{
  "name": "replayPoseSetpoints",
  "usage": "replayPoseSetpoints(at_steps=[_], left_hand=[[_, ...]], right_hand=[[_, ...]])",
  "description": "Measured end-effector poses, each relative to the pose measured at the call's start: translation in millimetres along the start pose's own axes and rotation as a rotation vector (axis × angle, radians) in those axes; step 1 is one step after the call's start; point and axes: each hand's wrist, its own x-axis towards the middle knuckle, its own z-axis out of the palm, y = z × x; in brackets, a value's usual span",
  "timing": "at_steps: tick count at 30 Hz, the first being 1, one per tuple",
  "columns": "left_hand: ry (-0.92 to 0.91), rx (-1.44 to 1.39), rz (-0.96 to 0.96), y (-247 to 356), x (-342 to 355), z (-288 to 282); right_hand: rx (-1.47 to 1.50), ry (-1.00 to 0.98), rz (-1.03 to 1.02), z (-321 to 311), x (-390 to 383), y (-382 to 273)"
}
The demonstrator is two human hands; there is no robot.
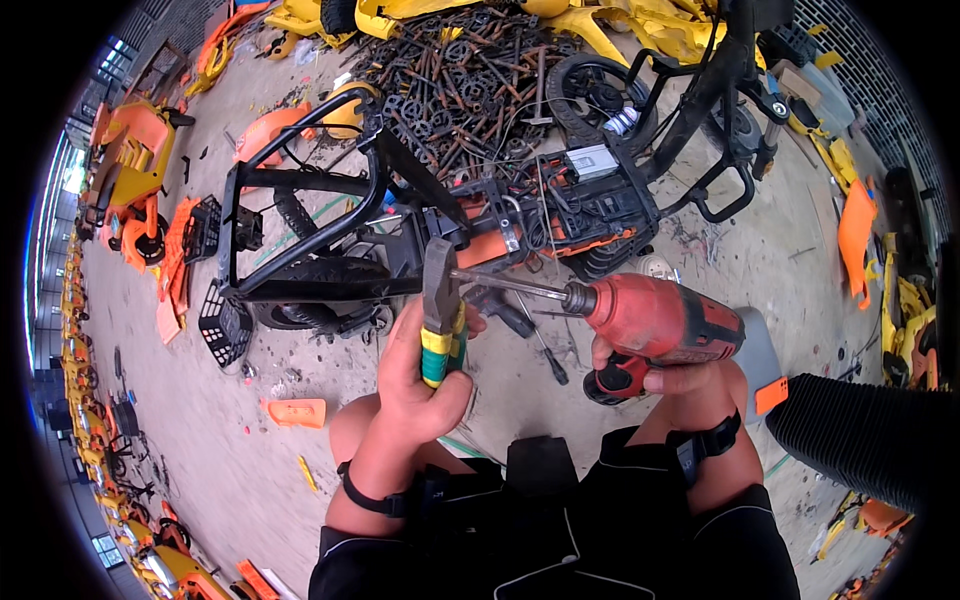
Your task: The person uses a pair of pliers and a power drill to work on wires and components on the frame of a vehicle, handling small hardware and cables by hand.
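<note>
Pliers [440, 318] left of drill [655, 322], bike frame [400, 215] behind.

drill [655, 325] handle hidden under right hand [675, 385], pliers [440, 315] grips mostly inside left hand [415, 385]

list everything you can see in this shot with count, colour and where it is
pliers: one, grey jaws with green and yellow handles, centre, held upright in the left hand
power drill: one, red and black, right of centre, its bit pointing left toward the pliers
bike frame: one, black, stripped, lying on its side on the concrete floor ahead
screwdriver: one, dark, on the floor below the drill bit
scrap parts pile: one heap, dark and rusty, top centre
plastic panels: many, orange and yellow, scattered round the edges
ribbed hose: one, black, lower right
left hand: one, gripping the pliers
right hand: one, gripping the drill
</note>
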Motion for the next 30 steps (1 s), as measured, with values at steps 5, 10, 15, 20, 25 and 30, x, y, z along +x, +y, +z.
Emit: replayPoseSetpoints(at_steps=[5, 10, 15, 20, 25, 30], left_hand=[[-0.005, -0.031, -0.036, 3, -2, -1], [-0.022, -0.140, -0.110, 8, -2, -2], [-0.026, -0.240, -0.194, 4, -5, 0], [-0.049, -0.262, -0.312, 2, -7, 4], [-0.145, -0.259, -0.369, 5, -7, 5], [-0.101, -0.414, -0.475, 12, -7, 8]], right_hand=[[0.220, -0.013, 0.088, 2, -5, 0], [0.220, -0.042, 0.067, 8, -3, 2], [0.164, -0.033, 0.058, 12, -3, 1], [0.170, 0.070, 0.116, 14, -8, 1], [-0.238, 0.160, 0.185, 26, -17, -9], [-0.750, 0.109, 0.026, 44, -11, -28]])
